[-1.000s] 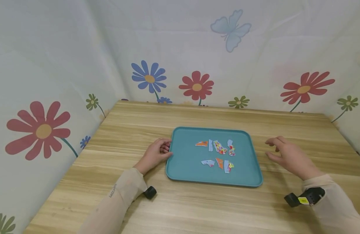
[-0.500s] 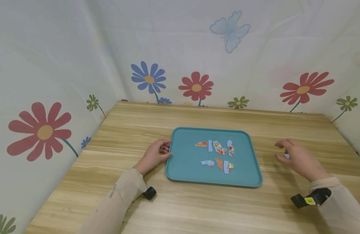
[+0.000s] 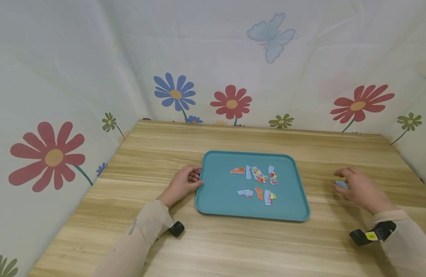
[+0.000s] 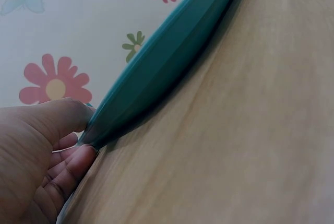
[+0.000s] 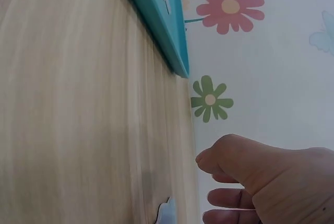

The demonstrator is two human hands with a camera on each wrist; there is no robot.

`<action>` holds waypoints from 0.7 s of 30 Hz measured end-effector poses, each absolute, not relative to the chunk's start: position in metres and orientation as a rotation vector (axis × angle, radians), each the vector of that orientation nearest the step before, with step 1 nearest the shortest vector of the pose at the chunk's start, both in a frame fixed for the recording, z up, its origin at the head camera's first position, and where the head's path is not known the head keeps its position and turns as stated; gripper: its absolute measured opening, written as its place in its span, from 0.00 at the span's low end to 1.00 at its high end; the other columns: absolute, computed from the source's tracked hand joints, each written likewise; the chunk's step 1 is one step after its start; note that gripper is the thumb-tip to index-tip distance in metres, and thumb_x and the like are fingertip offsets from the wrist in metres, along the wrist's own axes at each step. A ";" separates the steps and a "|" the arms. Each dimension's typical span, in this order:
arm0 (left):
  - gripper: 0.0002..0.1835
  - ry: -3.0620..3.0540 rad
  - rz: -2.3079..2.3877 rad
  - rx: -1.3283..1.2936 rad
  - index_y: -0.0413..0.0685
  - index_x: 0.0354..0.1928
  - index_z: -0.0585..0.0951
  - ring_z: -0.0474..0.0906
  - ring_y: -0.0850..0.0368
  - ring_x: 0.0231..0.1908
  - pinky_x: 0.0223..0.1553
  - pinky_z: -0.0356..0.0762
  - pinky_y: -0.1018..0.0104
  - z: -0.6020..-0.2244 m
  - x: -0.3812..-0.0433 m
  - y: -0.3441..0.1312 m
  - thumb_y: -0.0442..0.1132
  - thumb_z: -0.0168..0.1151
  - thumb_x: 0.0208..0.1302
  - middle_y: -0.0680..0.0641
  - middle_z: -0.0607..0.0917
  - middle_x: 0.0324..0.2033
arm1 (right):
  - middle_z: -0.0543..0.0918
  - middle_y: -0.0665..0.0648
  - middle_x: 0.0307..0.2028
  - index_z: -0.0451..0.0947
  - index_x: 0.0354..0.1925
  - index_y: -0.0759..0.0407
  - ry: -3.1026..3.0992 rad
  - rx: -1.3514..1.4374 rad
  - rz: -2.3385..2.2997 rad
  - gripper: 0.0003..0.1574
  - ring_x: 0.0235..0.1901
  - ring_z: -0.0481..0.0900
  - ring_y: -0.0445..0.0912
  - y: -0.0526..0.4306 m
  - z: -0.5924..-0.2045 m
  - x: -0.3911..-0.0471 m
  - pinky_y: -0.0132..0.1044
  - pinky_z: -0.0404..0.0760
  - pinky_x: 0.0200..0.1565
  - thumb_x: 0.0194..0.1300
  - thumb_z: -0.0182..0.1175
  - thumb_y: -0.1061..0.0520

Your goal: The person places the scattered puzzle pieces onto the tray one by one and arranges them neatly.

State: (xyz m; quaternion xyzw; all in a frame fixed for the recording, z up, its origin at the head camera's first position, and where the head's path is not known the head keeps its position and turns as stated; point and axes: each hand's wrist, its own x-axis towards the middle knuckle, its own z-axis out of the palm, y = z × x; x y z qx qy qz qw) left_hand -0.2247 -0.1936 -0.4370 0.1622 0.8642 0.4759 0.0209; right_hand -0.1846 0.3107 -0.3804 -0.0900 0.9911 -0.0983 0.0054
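My left hand (image 3: 183,181) holds the left rim of a teal tray (image 3: 216,204), thumb and fingers meeting at its edge in the left wrist view. On the tray lie several irregular flat printed pieces in two rough rows, among them an orange one (image 3: 238,170), a light blue strip (image 3: 248,172) and a multicoloured one (image 3: 259,175). To the tray's right, my right hand (image 3: 366,189) hovers with loosely bent fingers over the table. Beside its thumb a light blue piece (image 3: 341,184) lies on the wood, partly hidden; the right wrist view shows this piece (image 5: 167,212) apart from the fingers.
The wood-grain table (image 3: 233,246) extends around the tray on all sides. A white curtain (image 3: 206,42) printed with flowers and a butterfly encloses the back and sides. Each wrist wears a small black camera, such as the right one (image 3: 360,237).
My right hand has moved to the right, away from the tray, and the light blue piece on the table has come into sight by it. My left hand and the tray have stayed in place.
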 end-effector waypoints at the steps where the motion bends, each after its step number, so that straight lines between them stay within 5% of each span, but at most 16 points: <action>1: 0.27 2.677 1.478 0.503 0.32 0.60 0.72 0.78 0.52 0.42 0.45 0.82 0.68 -0.437 -0.225 -0.194 0.29 0.66 0.58 0.37 0.77 0.46 | 0.75 0.75 0.47 0.73 0.51 0.73 3.104 -0.281 -0.303 0.29 0.41 0.78 0.65 0.312 -0.381 -0.185 0.57 0.82 0.39 0.58 0.66 0.54; 21: 0.27 2.669 1.484 0.498 0.31 0.60 0.72 0.78 0.52 0.42 0.44 0.82 0.69 -0.436 -0.225 -0.194 0.29 0.66 0.58 0.37 0.77 0.46 | 0.78 0.71 0.37 0.76 0.46 0.76 3.100 -0.400 -0.218 0.29 0.33 0.78 0.55 0.330 -0.390 -0.186 0.52 0.80 0.35 0.50 0.68 0.55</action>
